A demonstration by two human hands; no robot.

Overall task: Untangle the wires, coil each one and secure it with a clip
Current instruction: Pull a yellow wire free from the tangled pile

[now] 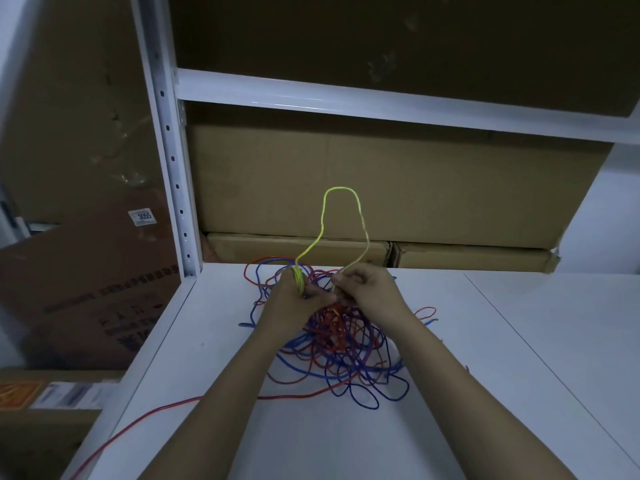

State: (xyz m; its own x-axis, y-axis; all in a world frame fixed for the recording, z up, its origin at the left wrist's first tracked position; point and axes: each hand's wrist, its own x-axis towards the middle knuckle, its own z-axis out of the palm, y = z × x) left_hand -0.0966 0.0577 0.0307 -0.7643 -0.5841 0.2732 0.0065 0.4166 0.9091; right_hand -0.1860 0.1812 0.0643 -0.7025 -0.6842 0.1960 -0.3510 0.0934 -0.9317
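**Winding the yellow wire while the rest is still a knot**

Left hand [297, 299] has its grip curled round a small bundle of yellow turns, so that's the coil being built. Right hand [360, 289] pinches the free run of the same yellow wire [341, 189] between thumb and fingertips, just beside the left. Between the two hands the wire arches up in one tall loop, off the worktop [519, 358] and toward the far cardboard boxes [381, 181].

My take on doing this bit well: feed that loop down into the left-hand bundle at the same size as the turns already there, and let the wire slide through the right pinch instead of yanking. The yellow probably trails down into the red and blue tangle [343, 344] sitting right under the hands, so a hard pull would likely tighten things. Can't tell from here where its tail ends.

One red wire [166, 408] strays off to the near left edge, worth watching so it doesn't snag. No clip in view that I can spot, so keep the left hand closed on the coil until one's handy.
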